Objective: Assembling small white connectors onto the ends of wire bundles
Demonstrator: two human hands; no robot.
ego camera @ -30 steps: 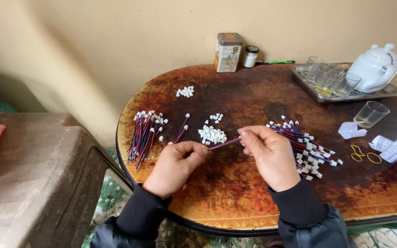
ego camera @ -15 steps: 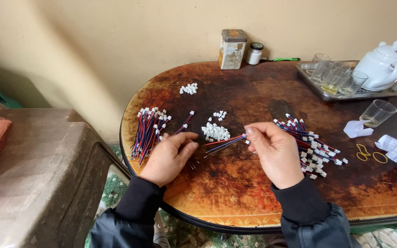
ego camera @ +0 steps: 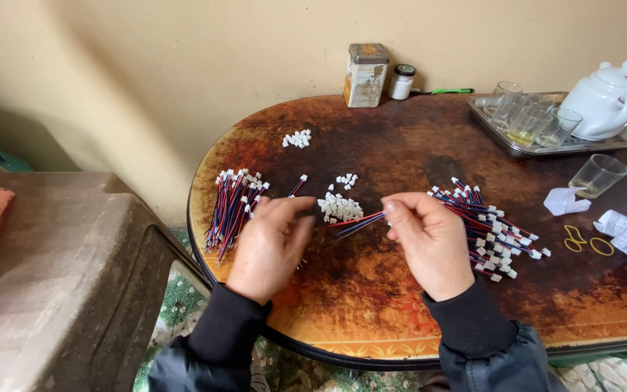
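My right hand (ego camera: pixel 429 243) pinches a short red, blue and black wire lead (ego camera: pixel 357 222) whose free end points left toward a small heap of white plastic connectors (ego camera: pixel 339 209). My left hand (ego camera: pixel 268 243) hovers just left of that heap, fingers curled close to the lead's tip; whether it holds a connector is hidden. A bundle of wires with white ends (ego camera: pixel 232 207) lies left of my left hand. A looser pile of similar wires (ego camera: pixel 491 226) lies right of my right hand. All rest on a dark round wooden table (ego camera: pixel 371 319).
More white connectors (ego camera: pixel 297 138) lie farther back. A metal tin (ego camera: pixel 366 75) and small jar (ego camera: pixel 402 81) stand by the wall. A tray (ego camera: pixel 546 145) holds glasses and a white teapot (ego camera: pixel 604 98). A glass (ego camera: pixel 598 175), rubber bands (ego camera: pixel 582 239) and paper lie right. A grey stool (ego camera: pixel 59 276) is left.
The view has shifted slightly. My left hand has moved right and closed in on the tip of the wire lead near the connector heap; my right hand still holds the lead.
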